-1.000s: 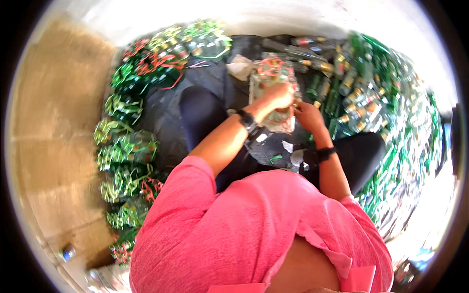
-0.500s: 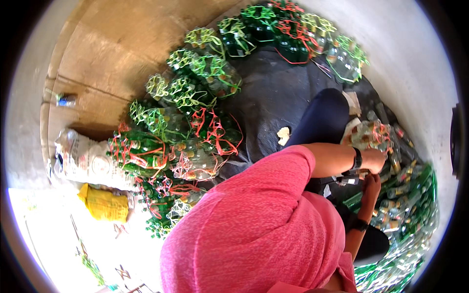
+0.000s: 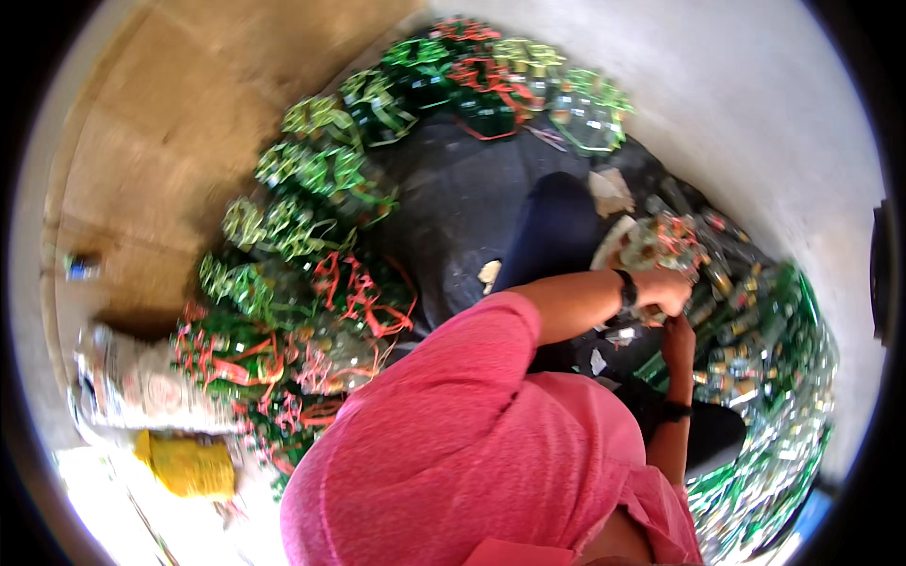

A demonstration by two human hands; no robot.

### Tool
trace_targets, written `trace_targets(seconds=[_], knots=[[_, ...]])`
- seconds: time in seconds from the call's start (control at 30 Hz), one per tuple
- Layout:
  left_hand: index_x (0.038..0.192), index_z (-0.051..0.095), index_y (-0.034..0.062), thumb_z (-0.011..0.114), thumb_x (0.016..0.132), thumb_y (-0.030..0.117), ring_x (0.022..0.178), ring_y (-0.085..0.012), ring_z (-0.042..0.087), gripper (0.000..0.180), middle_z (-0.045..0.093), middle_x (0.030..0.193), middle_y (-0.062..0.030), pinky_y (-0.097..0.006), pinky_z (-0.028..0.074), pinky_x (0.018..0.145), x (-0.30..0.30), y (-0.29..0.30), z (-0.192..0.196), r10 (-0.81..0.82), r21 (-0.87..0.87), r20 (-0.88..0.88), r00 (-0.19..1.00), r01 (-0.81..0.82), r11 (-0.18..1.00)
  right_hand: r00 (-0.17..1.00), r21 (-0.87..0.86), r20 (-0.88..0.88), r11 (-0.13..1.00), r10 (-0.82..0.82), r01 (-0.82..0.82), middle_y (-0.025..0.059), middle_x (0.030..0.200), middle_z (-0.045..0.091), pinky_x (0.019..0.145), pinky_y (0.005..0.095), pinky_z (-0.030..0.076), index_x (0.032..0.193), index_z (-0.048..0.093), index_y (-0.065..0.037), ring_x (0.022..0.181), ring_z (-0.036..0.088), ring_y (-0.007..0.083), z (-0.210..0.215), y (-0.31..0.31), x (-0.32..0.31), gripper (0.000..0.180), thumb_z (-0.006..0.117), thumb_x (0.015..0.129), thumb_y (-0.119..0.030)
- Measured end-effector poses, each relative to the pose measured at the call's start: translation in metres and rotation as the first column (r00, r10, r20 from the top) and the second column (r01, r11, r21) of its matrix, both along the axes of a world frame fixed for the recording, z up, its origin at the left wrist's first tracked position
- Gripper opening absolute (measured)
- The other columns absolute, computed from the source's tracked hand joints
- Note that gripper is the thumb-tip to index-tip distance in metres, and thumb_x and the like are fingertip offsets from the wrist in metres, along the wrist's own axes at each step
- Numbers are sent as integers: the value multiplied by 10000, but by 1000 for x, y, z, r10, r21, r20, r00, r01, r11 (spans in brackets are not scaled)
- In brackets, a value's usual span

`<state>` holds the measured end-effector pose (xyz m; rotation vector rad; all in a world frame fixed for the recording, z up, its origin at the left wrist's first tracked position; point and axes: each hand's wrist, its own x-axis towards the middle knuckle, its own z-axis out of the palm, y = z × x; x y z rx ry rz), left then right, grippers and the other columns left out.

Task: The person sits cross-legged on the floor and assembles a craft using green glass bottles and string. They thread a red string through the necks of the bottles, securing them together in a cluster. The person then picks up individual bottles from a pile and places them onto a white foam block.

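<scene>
My left hand (image 3: 666, 291), with a black band on its wrist, is curled closed beside a bundle of clear bottles (image 3: 653, 247) that has red plastic strapping (image 3: 678, 236) looped over its top. Just below it my right hand (image 3: 678, 338) is also closed, its fingers close to the left hand. Whatever the fingers pinch is too small and blurred to make out. A heap of loose green and clear bottles (image 3: 746, 363) lies right of my right hand.
Strapped bottle bundles (image 3: 283, 226) in red, green and yellow curve along the left and far side. A dark sheet (image 3: 453, 179) covers the floor between them and my knee. Cardboard (image 3: 612, 191), a white sack (image 3: 156, 382) and a yellow bag (image 3: 193, 467) lie about. A pale wall (image 3: 736, 123) bounds the right.
The whole view has swung, so the scene sits farther left and is blurred. My two hands stay close together by the clear bottle bundle.
</scene>
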<state>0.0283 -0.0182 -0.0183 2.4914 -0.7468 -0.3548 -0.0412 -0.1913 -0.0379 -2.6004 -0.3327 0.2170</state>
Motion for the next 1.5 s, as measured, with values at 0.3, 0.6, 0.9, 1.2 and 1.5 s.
trace_targets(seconds=[0.3, 0.6, 0.9, 1.2, 1.5], knots=[[937, 734, 112, 710, 817, 142, 879, -356, 735, 126, 712, 1021, -152, -496, 576, 696, -32, 31, 25, -114, 33, 429, 896, 111, 993, 983, -206, -92, 969, -157, 136, 252, 1031, 743, 832, 598, 549, 1171, 669, -88, 964, 710, 475, 23, 23, -14, 308, 466, 1030, -271], [929, 735, 124, 780, 771, 253, 958, -317, 694, 209, 759, 953, -86, -440, 539, 856, -21, 37, 38, -172, -31, 456, 873, 208, 978, 996, -152, -6, 985, -89, 87, 216, 930, 744, 759, 578, 551, 1066, 696, -97, 878, 715, 455, 36, 18, -27, 275, 494, 1014, -276], [924, 732, 156, 817, 810, 268, 979, -299, 690, 181, 762, 984, -77, -405, 526, 902, -13, 36, 26, -173, -107, 367, 914, 227, 968, 1000, -219, -19, 976, -24, 19, 160, 913, 766, 730, 529, 568, 1084, 698, -128, 879, 747, 388, 32, 15, -31, 195, 573, 958, -207], [918, 742, 138, 805, 832, 335, 925, -317, 701, 223, 763, 958, -87, -419, 545, 862, -14, 36, 34, -221, -21, 358, 907, 244, 970, 996, -160, -72, 986, -58, 46, 167, 972, 768, 745, 560, 553, 1167, 695, -139, 914, 737, 410, 19, 19, -35, 275, 592, 964, -292], [923, 767, 158, 819, 783, 364, 882, -326, 742, 255, 760, 899, -98, -464, 574, 778, -14, 41, 35, -181, -74, 312, 933, 214, 974, 989, -85, -48, 987, -142, 137, 221, 995, 749, 789, 575, 549, 1104, 669, -113, 962, 720, 443, 2, 19, -33, 219, 557, 1002, -272]])
